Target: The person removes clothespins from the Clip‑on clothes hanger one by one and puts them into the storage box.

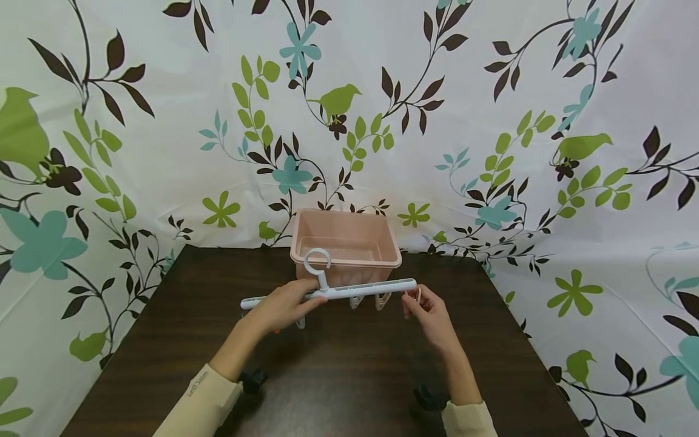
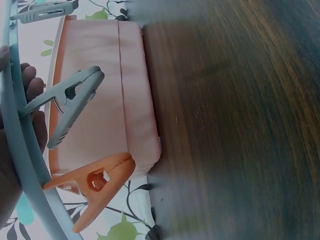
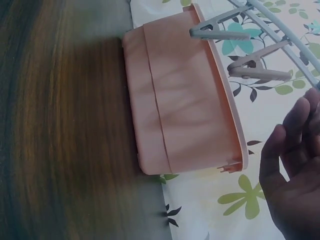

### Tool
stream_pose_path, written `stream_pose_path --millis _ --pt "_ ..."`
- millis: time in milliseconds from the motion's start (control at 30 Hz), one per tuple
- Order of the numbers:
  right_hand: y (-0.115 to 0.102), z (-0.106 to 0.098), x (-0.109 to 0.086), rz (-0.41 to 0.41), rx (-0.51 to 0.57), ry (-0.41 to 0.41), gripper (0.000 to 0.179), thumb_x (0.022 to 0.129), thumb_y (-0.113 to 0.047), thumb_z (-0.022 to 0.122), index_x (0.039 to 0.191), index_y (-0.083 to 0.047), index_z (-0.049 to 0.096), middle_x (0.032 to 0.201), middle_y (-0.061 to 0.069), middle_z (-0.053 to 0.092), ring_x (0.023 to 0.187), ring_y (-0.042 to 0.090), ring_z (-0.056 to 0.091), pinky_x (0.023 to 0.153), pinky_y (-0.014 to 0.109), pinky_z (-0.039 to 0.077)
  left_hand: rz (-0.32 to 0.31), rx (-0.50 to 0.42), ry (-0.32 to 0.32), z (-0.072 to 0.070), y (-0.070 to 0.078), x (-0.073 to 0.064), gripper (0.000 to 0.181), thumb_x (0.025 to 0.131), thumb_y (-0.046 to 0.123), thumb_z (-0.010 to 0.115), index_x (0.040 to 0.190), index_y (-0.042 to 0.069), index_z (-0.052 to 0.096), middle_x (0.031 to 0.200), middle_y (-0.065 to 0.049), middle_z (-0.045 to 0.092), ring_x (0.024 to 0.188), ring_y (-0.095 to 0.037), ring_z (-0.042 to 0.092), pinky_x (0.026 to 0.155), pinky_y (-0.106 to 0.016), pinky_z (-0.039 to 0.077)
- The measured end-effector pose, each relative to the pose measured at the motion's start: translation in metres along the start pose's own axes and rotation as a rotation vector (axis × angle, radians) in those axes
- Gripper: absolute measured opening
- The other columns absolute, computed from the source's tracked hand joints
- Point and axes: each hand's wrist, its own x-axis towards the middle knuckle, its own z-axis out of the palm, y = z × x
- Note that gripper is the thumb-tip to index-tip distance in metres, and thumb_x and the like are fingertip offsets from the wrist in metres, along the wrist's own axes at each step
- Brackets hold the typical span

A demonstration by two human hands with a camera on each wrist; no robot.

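Note:
My left hand (image 1: 284,306) grips a light-coloured bar hanger (image 1: 377,287) just beside its hook (image 1: 318,261), holding it almost level in front of the bin. Clips dangle from the bar: an orange clip (image 2: 97,182) and a whitish clip (image 2: 70,100) on the left half, a pale clip (image 3: 217,31) and a beige clip (image 3: 257,70) on the right half. At the bar's right end, my right hand (image 1: 431,312) pinches a small pinkish clip (image 1: 418,295) between thumb and fingers. In the right wrist view that clip is hidden by the curled fingers (image 3: 295,117).
Behind the hanger, a pink plastic bin (image 1: 346,263) stands at the back of the dark wooden table (image 1: 349,376). A patterned cloth (image 1: 349,121) with leaves, birds and flowers hangs beyond the table's back edge and along its sides.

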Motion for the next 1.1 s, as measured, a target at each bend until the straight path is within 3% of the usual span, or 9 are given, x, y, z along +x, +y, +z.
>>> stream_pose_path --millis 267,433,533,667,767,900,1033,1100 --pt "-0.004 0.005 0.004 -0.028 -0.019 0.034 0.024 0.113 -0.019 0.060 0.102 0.003 0.060 0.077 0.000 0.060 0.069 0.014 0.059 0.068 0.030 0.053 -0.013 -0.029 -0.011 0.000 0.000 0.000 0.024 0.109 0.043 0.064 0.099 0.022 0.058 0.083 0.007 0.051 0.074 -0.008 0.051 0.070 -0.029 0.044" --pt "-0.010 0.006 0.007 -0.063 0.074 -0.046 0.026 0.116 -0.018 0.052 0.101 0.004 0.052 0.072 -0.002 0.045 0.065 0.013 0.046 0.065 0.028 0.044 -0.018 -0.055 -0.003 -0.002 -0.001 0.000 0.022 0.109 0.041 0.064 0.101 0.021 0.058 0.085 0.004 0.054 0.076 -0.010 0.054 0.071 -0.029 0.047" --pt "-0.014 0.006 0.008 -0.085 0.179 -0.119 0.024 0.117 -0.016 0.046 0.101 0.002 0.048 0.072 0.001 0.035 0.064 0.022 0.034 0.066 0.031 0.039 -0.019 -0.063 0.006 -0.003 -0.002 0.000 0.021 0.109 0.040 0.065 0.103 0.021 0.059 0.086 0.004 0.054 0.079 -0.011 0.054 0.074 -0.031 0.047" --pt "-0.021 0.006 0.010 -0.104 0.319 -0.201 0.022 0.116 -0.010 0.038 0.104 -0.005 0.056 0.071 0.005 0.029 0.065 0.029 0.026 0.067 0.036 0.036 -0.021 -0.078 0.012 -0.003 -0.004 -0.002 0.020 0.109 0.038 0.065 0.103 0.020 0.060 0.087 0.004 0.054 0.082 -0.012 0.053 0.077 -0.032 0.045" --pt "-0.024 0.006 0.012 -0.112 0.381 -0.239 0.026 0.112 -0.004 0.035 0.105 -0.007 0.059 0.071 0.006 0.028 0.062 0.026 0.024 0.060 0.041 0.027 -0.021 -0.084 0.017 -0.004 -0.005 -0.003 0.021 0.109 0.039 0.064 0.103 0.019 0.060 0.087 0.005 0.053 0.082 -0.011 0.053 0.077 -0.031 0.045" --pt "-0.025 0.007 0.015 -0.103 0.394 -0.259 0.020 0.111 -0.004 0.034 0.098 -0.001 0.050 0.069 0.005 0.028 0.057 0.025 0.017 0.054 0.046 0.011 -0.007 -0.082 0.034 -0.007 -0.005 -0.005 0.021 0.110 0.038 0.064 0.103 0.018 0.060 0.086 0.006 0.052 0.082 -0.011 0.053 0.077 -0.032 0.045" --pt "-0.024 0.009 0.018 -0.098 0.392 -0.274 0.023 0.113 -0.008 0.034 0.092 -0.003 0.039 0.069 0.003 0.029 0.055 0.022 0.014 0.051 0.046 0.008 -0.003 -0.080 0.047 -0.009 -0.005 -0.005 0.021 0.109 0.037 0.065 0.102 0.018 0.060 0.086 0.006 0.050 0.082 -0.011 0.052 0.077 -0.031 0.044" --pt "-0.023 0.009 0.019 -0.106 0.386 -0.266 0.024 0.115 -0.009 0.035 0.093 -0.004 0.044 0.069 0.002 0.031 0.055 0.020 0.017 0.050 0.045 0.010 -0.003 -0.087 0.045 -0.009 -0.005 -0.006 0.021 0.110 0.037 0.064 0.102 0.018 0.059 0.087 0.006 0.050 0.083 -0.011 0.052 0.077 -0.031 0.044"
